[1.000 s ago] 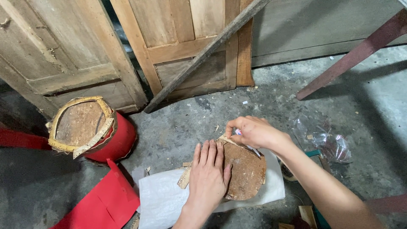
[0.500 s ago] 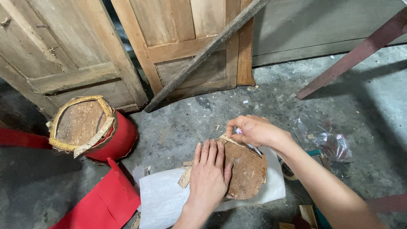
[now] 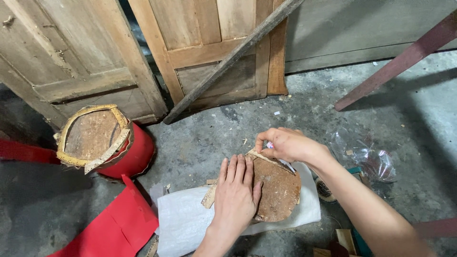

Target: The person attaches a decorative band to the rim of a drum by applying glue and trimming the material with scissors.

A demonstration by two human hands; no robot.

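The left hand (image 3: 235, 197) lies flat, fingers spread, pinning a brown disc (image 3: 278, 190) on a white sack (image 3: 185, 221). At the disc's 12 o'clock edge, the right hand (image 3: 285, 145) pinches a small tool, likely trimming or marking the rim. Continuing calls for firm pressure and following the rim round.

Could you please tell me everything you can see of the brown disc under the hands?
The disc is flat, roughly round and mottled brown, like rough leather or pressed board. It lies on a white sack on the concrete floor. A pale strip edges its top rim. The left hand presses flat on its left side; the right hand works at its top edge with a small tool.
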